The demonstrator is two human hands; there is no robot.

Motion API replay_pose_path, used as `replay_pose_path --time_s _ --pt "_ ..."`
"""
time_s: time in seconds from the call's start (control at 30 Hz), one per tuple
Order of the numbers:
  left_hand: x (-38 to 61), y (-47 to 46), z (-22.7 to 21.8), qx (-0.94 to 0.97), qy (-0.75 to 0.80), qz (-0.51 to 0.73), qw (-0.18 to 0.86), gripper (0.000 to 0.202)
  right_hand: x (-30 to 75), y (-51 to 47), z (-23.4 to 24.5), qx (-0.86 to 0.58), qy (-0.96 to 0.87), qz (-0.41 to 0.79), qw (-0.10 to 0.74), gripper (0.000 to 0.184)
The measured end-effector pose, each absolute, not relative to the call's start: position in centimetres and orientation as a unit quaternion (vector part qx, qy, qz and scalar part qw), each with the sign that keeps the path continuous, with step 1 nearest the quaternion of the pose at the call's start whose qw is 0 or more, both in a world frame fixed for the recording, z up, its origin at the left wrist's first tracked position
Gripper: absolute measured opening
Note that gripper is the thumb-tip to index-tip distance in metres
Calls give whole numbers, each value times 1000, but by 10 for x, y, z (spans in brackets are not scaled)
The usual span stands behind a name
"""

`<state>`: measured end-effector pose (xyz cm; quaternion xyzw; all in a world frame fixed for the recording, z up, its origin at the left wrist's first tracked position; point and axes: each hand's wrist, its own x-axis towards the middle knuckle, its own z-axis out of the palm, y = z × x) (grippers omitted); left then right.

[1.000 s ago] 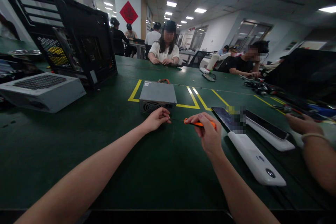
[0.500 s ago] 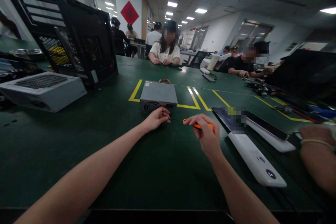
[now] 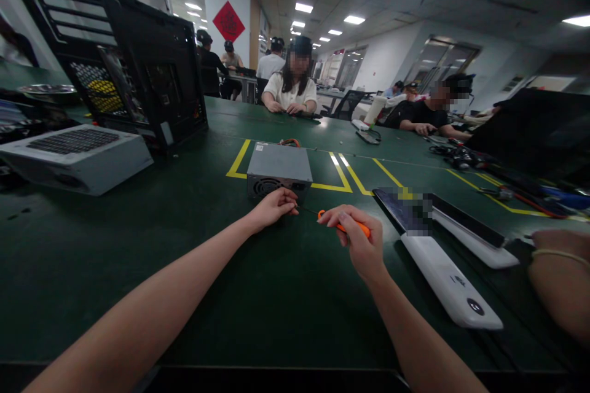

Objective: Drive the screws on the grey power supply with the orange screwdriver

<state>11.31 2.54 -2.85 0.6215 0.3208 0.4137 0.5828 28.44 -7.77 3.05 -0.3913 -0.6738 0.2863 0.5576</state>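
Observation:
My right hand (image 3: 357,239) is closed around an orange-handled screwdriver (image 3: 343,227), its thin shaft pointing left toward my left hand. My left hand (image 3: 274,207) has its fingers pinched together at the tip of the shaft, on something too small to make out. Both hands rest on the green table (image 3: 138,245), just in front of a grey power supply box (image 3: 278,167) whose fan grille faces me.
A black computer case (image 3: 129,61) and a grey flat unit (image 3: 76,156) stand at the left. Two white devices with phones (image 3: 442,270) lie to the right. Another person's arm (image 3: 560,270) rests at the far right. Other people sit across the table.
My right hand with the screwdriver has shifted slightly left, toward my left hand. The other person's arm at the right has drawn back to the right.

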Motion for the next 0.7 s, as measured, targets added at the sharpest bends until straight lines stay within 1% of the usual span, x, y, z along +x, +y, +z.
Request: replay_pose_path --time_s 0.2,0.3,0.4,0.47,0.63,0.7 --pt "112 24 -25 604 319 413 602 14 283 -79 30 -392 -682 281 550 26" --pt "111 22 -23 565 324 421 631 13 283 -77 32 -396 -666 297 558 23" --pt "111 19 -20 501 331 449 661 13 285 -75 35 -422 -657 285 556 18" --pt "111 16 -19 467 330 482 664 13 288 -73 36 -444 -650 285 547 17" --pt "110 10 -13 434 328 552 633 15 296 -68 40 -492 -577 387 524 22" --pt "110 8 -8 428 322 573 620 16 298 -66 40 -516 -562 414 497 23"
